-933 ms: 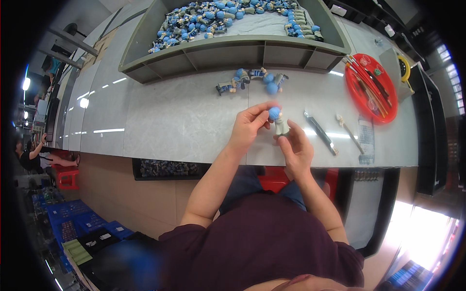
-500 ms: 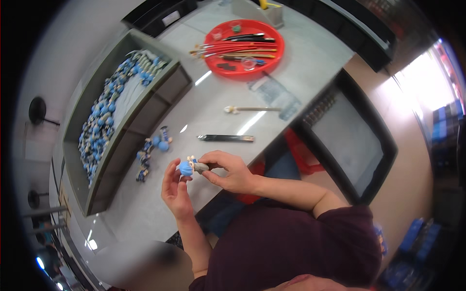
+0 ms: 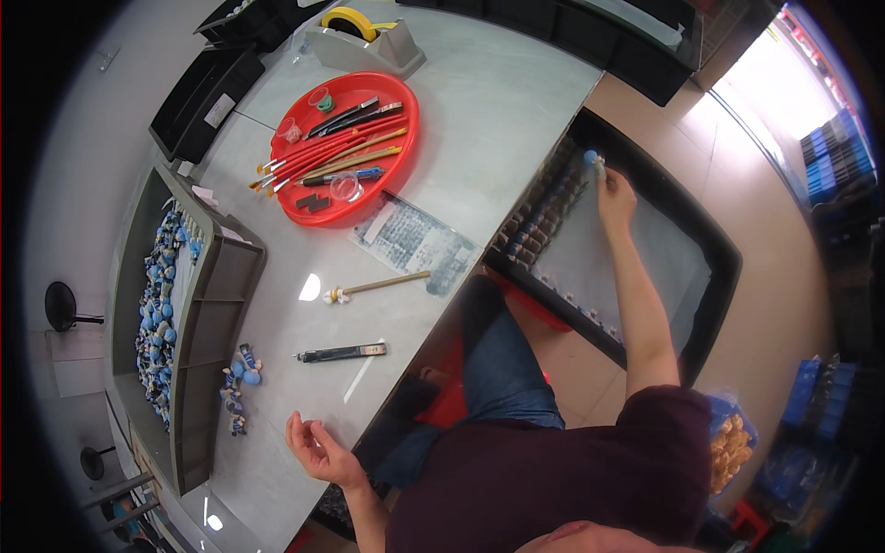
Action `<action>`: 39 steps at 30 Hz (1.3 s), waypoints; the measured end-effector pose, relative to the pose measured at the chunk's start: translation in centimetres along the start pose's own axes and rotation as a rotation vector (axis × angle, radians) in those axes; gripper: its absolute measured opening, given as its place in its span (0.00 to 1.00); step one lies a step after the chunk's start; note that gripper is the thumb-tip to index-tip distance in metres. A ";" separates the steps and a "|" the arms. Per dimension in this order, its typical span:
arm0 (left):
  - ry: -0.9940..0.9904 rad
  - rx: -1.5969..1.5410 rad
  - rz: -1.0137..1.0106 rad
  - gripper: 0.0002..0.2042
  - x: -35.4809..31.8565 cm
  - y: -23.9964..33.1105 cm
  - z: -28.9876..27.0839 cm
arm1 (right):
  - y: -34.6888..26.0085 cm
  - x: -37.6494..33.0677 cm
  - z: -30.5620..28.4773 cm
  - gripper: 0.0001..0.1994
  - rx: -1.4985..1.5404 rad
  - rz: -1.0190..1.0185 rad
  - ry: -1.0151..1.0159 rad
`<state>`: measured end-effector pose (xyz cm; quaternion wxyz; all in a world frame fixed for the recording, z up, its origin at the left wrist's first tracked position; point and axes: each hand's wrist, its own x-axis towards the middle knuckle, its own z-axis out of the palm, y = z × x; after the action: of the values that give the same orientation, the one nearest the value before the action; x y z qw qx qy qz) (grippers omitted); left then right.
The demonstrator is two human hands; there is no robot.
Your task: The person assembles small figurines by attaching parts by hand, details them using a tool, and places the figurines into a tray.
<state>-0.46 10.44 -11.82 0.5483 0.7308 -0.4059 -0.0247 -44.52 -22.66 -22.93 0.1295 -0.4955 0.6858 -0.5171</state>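
My right hand (image 3: 616, 198) is clamped on a small blue-headed figurine (image 3: 592, 158), thumb and fingers pinching its lower end so the head sticks out at 11 o'clock. It is over the black tray (image 3: 726, 263) beside the table; I cannot tell whether it touches the tray. At 8 to 9 o'clock from this grip, similar figures (image 3: 524, 244) lie in rows along the tray's table side. My left hand (image 3: 323, 453) is well apart, between 7 and 8 o'clock from the right, bare of any object, its fingers loosely curled and apart from the thumb near the table (image 3: 489, 111) edge. From that left hand, a slim black tool (image 3: 341, 353) lies at 12 o'clock, with a stick (image 3: 392, 284) beyond it and a printed sheet (image 3: 419, 247) at 1 o'clock. A few loose figures (image 3: 251, 376) lie at 10 o'clock, just beside a grey bin (image 3: 217, 304) heaped with more. Farther out at 12 stands a red dish (image 3: 413, 129) of brushes, then a tape dispenser (image 3: 383, 53).
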 end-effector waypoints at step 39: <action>0.015 0.419 0.239 0.12 4.8 1.9 -4.8 | 1.7 5.3 5.0 0.18 0.131 -0.299 -0.077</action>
<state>4.02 11.09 -6.41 0.3865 0.7755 -0.4818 0.1306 -44.53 -29.98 -24.78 0.1092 -0.6019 0.5638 -0.5549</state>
